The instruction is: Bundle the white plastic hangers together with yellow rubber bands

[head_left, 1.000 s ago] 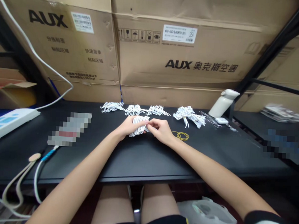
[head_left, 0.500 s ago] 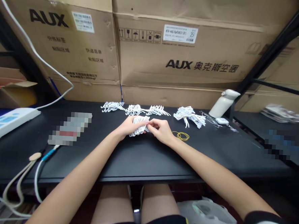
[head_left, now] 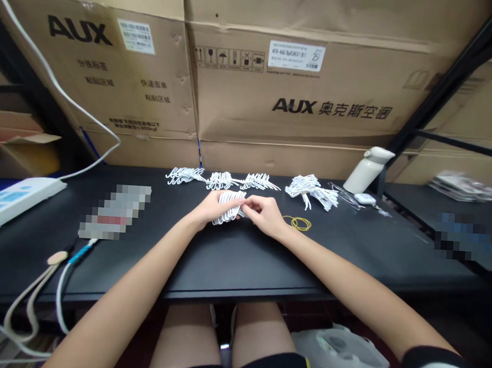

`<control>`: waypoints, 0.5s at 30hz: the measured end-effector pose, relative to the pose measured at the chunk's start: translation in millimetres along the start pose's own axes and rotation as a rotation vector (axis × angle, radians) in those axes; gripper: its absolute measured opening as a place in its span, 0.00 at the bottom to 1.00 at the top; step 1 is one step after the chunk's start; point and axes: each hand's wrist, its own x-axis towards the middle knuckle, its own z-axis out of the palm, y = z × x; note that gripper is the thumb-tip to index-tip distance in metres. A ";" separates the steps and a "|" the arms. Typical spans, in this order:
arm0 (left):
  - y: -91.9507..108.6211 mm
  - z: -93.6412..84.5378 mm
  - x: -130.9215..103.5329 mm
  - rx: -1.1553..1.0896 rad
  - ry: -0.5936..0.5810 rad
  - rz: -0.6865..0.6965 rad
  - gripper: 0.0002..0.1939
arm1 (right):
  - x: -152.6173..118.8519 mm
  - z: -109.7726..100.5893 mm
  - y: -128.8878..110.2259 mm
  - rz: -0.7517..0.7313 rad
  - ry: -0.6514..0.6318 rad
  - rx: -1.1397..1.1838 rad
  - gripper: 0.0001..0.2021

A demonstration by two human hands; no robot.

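Observation:
My left hand [head_left: 209, 208] is closed around a bundle of thin white hooks [head_left: 228, 208], its thumb lying across them above the black table. The curved ends of the hooks face left and toward me. At the right end of the same bundle, the fingers of my right hand [head_left: 264, 214] are bent and pinched together against it; what lies right between those fingertips is hidden. Yellow rubber bands [head_left: 301, 224] rest just right of my right hand. Behind my hands, more white hooks [head_left: 258, 181] lie in separate groups, with a larger crossed pile [head_left: 312, 191] to the right.
A white bottle [head_left: 368, 170] leans at the back right, near a small white case [head_left: 365, 199]. On the left are a blurred-out flat object [head_left: 117, 212], a cable and a white power strip [head_left: 17, 200]. Large cardboard [head_left: 233, 116] stands behind the table [head_left: 241, 261].

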 end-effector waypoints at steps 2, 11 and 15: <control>0.0 0.1 0.2 0.002 0.005 0.001 0.19 | 0.1 -0.2 -0.6 0.006 -0.003 0.003 0.10; -3.4 -1.5 1.8 0.018 -0.002 0.022 0.19 | -0.2 -0.3 0.1 0.006 -0.015 0.030 0.09; -5.5 -2.3 2.2 0.011 -0.010 0.042 0.20 | 0.1 -0.8 -1.0 0.023 -0.039 0.074 0.09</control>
